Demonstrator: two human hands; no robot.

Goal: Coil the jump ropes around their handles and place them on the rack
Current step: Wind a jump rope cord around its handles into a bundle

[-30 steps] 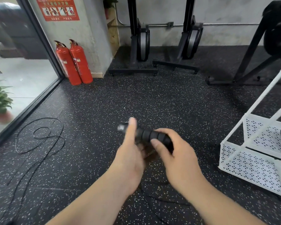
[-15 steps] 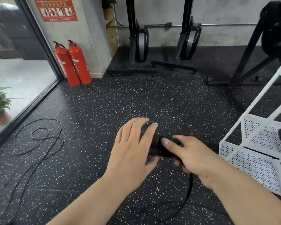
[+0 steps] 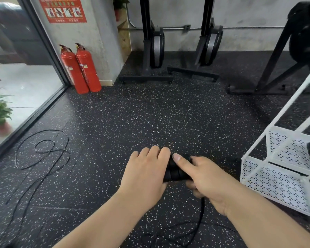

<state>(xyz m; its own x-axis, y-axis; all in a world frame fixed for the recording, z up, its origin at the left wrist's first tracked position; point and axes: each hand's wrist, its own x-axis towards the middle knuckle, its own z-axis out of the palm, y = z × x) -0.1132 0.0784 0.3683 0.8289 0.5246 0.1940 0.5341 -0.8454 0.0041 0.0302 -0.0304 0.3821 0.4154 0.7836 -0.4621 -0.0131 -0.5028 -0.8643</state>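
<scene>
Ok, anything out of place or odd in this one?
A loose jump rope lies in tangled loops on the floor by the glass wall, not coiled. The cord from the handles in the right hand trails onto the floor. Nothing looks damaged or spilled.

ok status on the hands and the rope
Right hand grips black handle, left hand flat against it. Rope hangs loose below. Nothing between hands and rack.

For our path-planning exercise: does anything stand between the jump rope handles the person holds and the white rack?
Nothing visible does. The right hand grips the jump rope handles, and only bare speckled floor separates them from the white rack to the right.
</scene>
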